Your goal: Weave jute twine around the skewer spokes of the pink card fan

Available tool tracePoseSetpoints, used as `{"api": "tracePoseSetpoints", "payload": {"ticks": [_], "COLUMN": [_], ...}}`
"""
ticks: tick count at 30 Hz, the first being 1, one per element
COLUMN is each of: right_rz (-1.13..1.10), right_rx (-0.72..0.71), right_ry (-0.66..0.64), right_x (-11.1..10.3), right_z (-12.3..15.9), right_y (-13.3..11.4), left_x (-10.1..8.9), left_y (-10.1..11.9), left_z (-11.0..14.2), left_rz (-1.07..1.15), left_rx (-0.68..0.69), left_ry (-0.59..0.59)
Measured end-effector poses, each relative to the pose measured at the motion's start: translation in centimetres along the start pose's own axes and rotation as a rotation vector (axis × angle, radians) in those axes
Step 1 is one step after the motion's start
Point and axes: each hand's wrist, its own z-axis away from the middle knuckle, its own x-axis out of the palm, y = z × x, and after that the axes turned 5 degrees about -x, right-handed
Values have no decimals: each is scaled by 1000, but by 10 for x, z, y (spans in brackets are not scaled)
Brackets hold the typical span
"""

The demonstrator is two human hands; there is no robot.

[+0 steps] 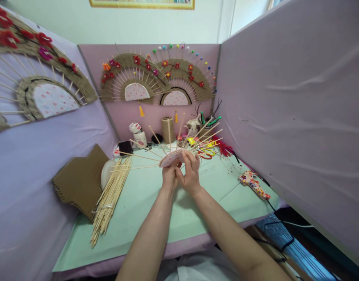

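Observation:
Both hands hold up a half-made fan [171, 158] above the pale green table [144, 218]. It is a pink dotted half-disc with thin bamboo skewers fanning out from it to the left, up and right. My left hand [169, 176] grips the half-disc from below, fingers closed on it. My right hand [191, 171] sits beside it, its fingers curled over the top edge where the skewers meet the card. The underside of the fan is hidden.
A bundle of bamboo skewers [111, 197] lies at left beside stacked cardboard [80, 181] and a white disc. A twine spool [167, 129], scissors [206, 154], red stems and cups crowd the back. A patterned glue gun [253, 184] lies at right. Finished fans [156, 78] hang on purple partitions.

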Motion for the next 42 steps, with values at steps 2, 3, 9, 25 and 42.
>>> {"api": "tracePoseSetpoints", "payload": {"ticks": [2, 3, 9, 25, 42], "right_rz": [-16, -27, -34, 111, 60], "right_rx": [12, 26, 106, 212, 154], "right_ry": [50, 69, 100, 1, 82], "right_x": [0, 0, 1, 2, -2], "right_z": [1, 1, 5, 8, 5], "right_y": [2, 3, 11, 10, 10], "left_x": [-4, -7, -12, -6, -8], "left_y": [2, 4, 12, 12, 7], "left_z": [-5, -7, -12, -8, -8], "left_rz": [67, 107, 254, 294, 241], "left_rx": [-16, -39, -187, -196, -132], "left_ry": [42, 65, 112, 82, 38]}}
